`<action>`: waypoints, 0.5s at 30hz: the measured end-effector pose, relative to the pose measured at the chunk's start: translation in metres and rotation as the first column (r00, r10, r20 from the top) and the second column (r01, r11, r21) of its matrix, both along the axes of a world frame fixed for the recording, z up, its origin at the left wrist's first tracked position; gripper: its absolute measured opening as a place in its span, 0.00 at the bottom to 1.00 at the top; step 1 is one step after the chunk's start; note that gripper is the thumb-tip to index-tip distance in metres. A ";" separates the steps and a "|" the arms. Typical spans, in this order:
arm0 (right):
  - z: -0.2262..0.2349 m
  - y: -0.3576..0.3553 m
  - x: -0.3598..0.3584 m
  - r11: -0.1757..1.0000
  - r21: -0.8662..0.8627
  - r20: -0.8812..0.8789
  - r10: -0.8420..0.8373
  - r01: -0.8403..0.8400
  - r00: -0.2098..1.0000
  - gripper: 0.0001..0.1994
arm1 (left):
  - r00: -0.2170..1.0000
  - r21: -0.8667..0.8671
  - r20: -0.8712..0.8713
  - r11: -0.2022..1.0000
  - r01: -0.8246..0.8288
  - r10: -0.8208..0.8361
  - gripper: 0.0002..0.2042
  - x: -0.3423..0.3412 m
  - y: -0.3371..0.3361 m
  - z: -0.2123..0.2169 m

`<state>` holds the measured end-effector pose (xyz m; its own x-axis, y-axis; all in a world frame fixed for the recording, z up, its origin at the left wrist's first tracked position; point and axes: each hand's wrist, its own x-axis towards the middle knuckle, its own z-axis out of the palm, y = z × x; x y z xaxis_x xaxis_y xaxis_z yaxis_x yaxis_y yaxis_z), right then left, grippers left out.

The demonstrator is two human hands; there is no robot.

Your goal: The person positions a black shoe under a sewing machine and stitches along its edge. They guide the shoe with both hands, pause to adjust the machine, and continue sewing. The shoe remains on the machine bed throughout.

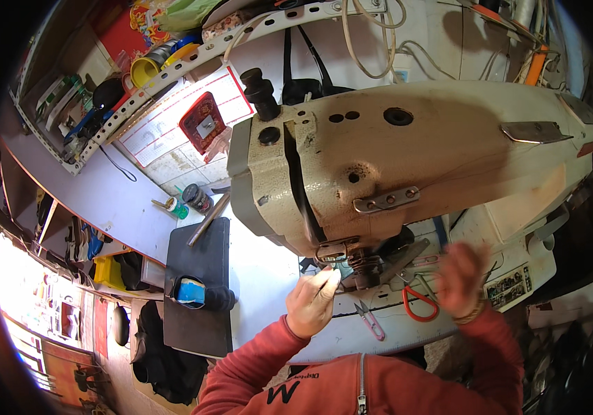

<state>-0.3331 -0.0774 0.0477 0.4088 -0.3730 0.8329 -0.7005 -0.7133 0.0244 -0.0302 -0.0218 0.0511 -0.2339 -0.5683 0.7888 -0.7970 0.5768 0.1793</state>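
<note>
1. The left hand (pixel 312 299) is up at the needle area (pixel 351 271) under the head of the big cream-coloured, worn metal industrial sewing machine (pixel 407 159). Its fingertips (pixel 331 277) are pressed together as if pinching something fine; what they pinch is too small to tell.
2. The needle area lies just right of those fingertips and slightly farther away. The machine's long axis runs left to right across the scene.
3. The right hand (pixel 464 277) is raised, blurred, right of the needle area and clearly farther from it than the left. Its fingers look loosely spread and it seems to hold nothing, though the blur leaves this unsure.
4. Between the two hands, on the white machine table (pixel 262 277), lie small pink-handled thread snips (pixel 369 318) and red-handled scissors (pixel 421 304), both near the needle area.
5. On the left, a dark flat pad (pixel 199 270) carries a blue-and-black object (pixel 192 292).
6. The machine head overhangs the work and hides the needle itself.
</note>
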 end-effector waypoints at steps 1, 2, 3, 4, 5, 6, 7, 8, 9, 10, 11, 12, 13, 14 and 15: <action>-0.003 -0.003 0.020 0.995 0.029 -0.049 0.097 -0.096 0.994 0.15 | 1.000 -0.003 0.003 1.000 0.000 0.000 0.23 0.000 0.000 0.001; -0.004 -0.009 0.040 0.981 0.037 -0.105 0.194 -0.191 0.975 0.13 | 1.000 0.000 0.003 1.000 0.000 0.000 0.23 -0.001 0.000 0.002; -0.002 -0.011 0.056 0.965 0.037 -0.088 0.263 -0.261 0.961 0.13 | 1.000 0.002 0.005 1.000 0.000 0.000 0.23 -0.001 0.000 0.003; 0.001 -0.014 0.069 0.946 0.094 -0.114 0.320 -0.310 0.941 0.12 | 1.000 0.006 0.004 1.000 0.001 -0.001 0.23 -0.001 0.001 0.004; 0.005 -0.018 0.078 0.936 0.073 -0.076 0.350 -0.345 0.934 0.12 | 1.000 0.011 0.002 1.000 0.002 -0.002 0.23 0.000 0.001 0.005; 0.011 -0.022 0.085 0.925 0.086 -0.066 0.376 -0.370 0.924 0.12 | 1.000 0.012 -0.007 1.000 0.002 -0.002 0.23 0.000 0.001 0.005; 0.017 -0.025 0.090 0.914 0.111 -0.067 0.399 -0.391 0.914 0.12 | 1.000 0.008 -0.004 1.000 0.004 -0.004 0.23 0.000 0.001 0.005; 0.022 -0.028 0.093 0.895 0.124 -0.019 0.435 -0.430 0.900 0.12 | 1.000 0.004 -0.009 1.000 0.004 -0.004 0.22 0.000 0.000 0.005; 0.026 -0.029 0.096 0.874 0.151 0.018 0.465 -0.462 0.885 0.12 | 1.000 0.002 -0.014 1.000 0.004 -0.004 0.22 -0.001 0.001 0.005; 0.030 -0.030 0.098 0.851 0.179 0.058 0.491 -0.493 0.869 0.12 | 1.000 0.005 -0.014 1.000 0.003 -0.003 0.22 0.000 0.001 0.005; 0.031 -0.030 0.101 0.844 0.185 0.086 0.497 -0.504 0.864 0.12 | 1.000 0.007 -0.014 1.000 0.003 -0.003 0.22 0.000 0.001 0.004; 0.032 -0.030 0.104 0.835 0.192 0.118 0.502 -0.515 0.857 0.11 | 1.000 0.010 -0.015 1.000 0.004 -0.004 0.22 0.000 0.000 0.004; 0.032 -0.030 0.106 0.827 0.199 0.151 0.505 -0.527 0.850 0.11 | 1.000 0.011 -0.017 1.000 0.005 -0.005 0.22 0.000 0.000 0.004; 0.031 -0.029 0.109 0.812 0.217 0.186 0.510 -0.541 0.840 0.11 | 1.000 0.011 -0.018 1.000 0.007 -0.007 0.22 0.001 0.000 0.005; 0.030 -0.028 0.111 0.798 0.232 0.220 0.513 -0.556 0.829 0.11 | 1.000 0.009 -0.018 1.000 0.009 -0.009 0.22 0.001 0.000 0.005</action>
